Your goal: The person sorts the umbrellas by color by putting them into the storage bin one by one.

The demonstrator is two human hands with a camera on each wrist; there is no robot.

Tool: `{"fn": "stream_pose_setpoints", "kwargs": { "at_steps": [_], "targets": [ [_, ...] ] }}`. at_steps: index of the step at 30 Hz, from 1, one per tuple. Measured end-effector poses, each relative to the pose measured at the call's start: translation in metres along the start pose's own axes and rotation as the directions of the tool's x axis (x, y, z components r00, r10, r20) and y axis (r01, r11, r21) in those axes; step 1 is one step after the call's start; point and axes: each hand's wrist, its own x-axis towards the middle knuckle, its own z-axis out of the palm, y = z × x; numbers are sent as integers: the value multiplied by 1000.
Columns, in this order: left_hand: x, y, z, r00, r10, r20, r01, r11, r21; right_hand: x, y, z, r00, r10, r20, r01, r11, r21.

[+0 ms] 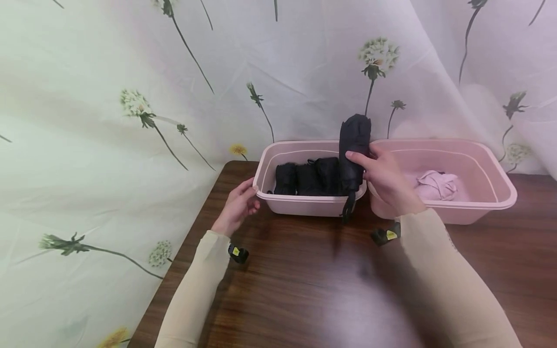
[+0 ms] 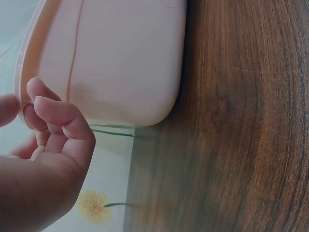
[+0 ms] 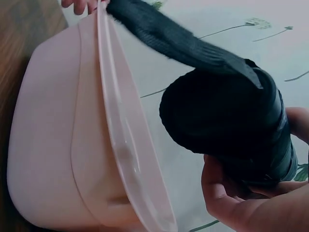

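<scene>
My right hand point(image 1: 389, 181) holds a black folded umbrella point(image 1: 354, 140) upright over the right end of the left pink bin point(image 1: 311, 208). A black strap point(image 3: 183, 46) hangs from the umbrella's lower end, seen large in the right wrist view. Thumb and fingers of my left hand point(image 1: 237, 205) pinch that bin's left rim; the left wrist view shows the fingers point(image 2: 63, 113) curled at the rim. Several black bundles point(image 1: 306, 178) lie side by side inside this bin, their lower parts hidden by its front wall.
A second pink bin point(image 1: 470, 212) stands close on the right, with a crumpled light pink cloth point(image 1: 437, 185) inside. Both bins rest on a dark wooden table point(image 1: 296, 275). Behind and to the left hangs a white curtain point(image 1: 304, 72) printed with flowers.
</scene>
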Motion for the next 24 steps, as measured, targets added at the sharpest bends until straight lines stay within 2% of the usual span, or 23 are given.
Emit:
{"fn": "stream_pose_setpoints", "kwargs": {
  "at_steps": [4, 6, 12, 15, 19, 24],
  "targets": [
    [8, -9, -3, 1000, 8, -23, -8, 1000, -7, 4, -2, 2, 1000, 10, -27, -13, 994, -106],
    [13, -15, -5, 999, 12, -38, -13, 1000, -11, 6, -2, 3, 999, 3, -47, -9, 992, -128],
    [13, -17, -4, 999, 26, -44, -27, 1000, -8, 11, 1, 5, 994, -28, -105, 5, 977, -215],
    [13, -17, -4, 999, 29, -42, -30, 999, -14, 12, 1, 5, 993, -29, -118, 1, 971, -237],
    [14, -16, -4, 999, 28, -42, -29, 999, -19, 12, 0, 4, 992, -24, -125, -3, 977, -215],
    [14, -16, -7, 999, 19, -35, -20, 1000, -20, 9, -3, 4, 979, -79, -189, 29, 967, -255]
  ]
}}
